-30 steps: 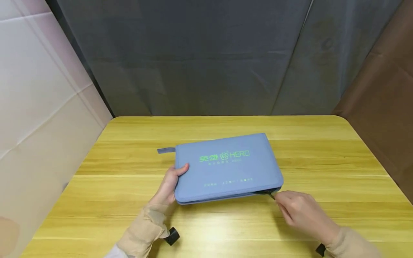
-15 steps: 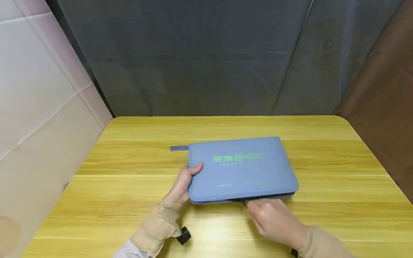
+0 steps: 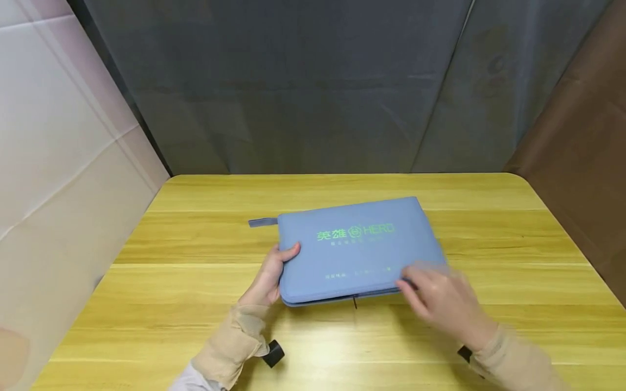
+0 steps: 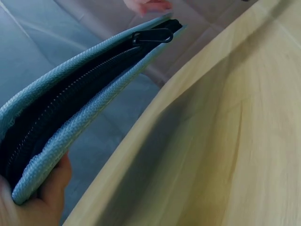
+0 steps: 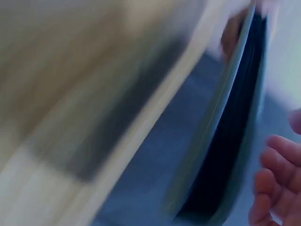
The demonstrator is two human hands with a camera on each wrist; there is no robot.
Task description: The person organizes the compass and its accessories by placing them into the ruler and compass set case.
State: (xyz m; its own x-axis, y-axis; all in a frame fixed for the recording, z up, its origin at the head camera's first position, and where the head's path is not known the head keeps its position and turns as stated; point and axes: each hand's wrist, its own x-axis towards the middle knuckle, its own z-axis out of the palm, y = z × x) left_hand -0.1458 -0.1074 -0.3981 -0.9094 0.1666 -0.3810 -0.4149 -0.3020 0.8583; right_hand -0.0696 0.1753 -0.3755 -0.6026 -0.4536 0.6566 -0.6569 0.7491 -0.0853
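Note:
A blue-grey fabric zip pouch with green lettering lies on the yellow wooden table. My left hand grips its near left corner, thumb on top and fingers underneath. The left wrist view shows the pouch with its near edge unzipped and gaping, dark inside. The black zipper pull hangs free about midway along that edge. My right hand, blurred by motion, is at the pouch's near right corner. In the right wrist view its fingers are loosely curled beside the open edge and hold nothing.
A small grey strap tab sticks out from the pouch's far left corner. A grey cloth backdrop stands behind the table, a white panel at the left, a brown panel at the right.
My right hand drew the zipper pull leftward along the near edge, then let it go and moved to the right corner. The pouch shifted slightly; my left hand kept its grip.

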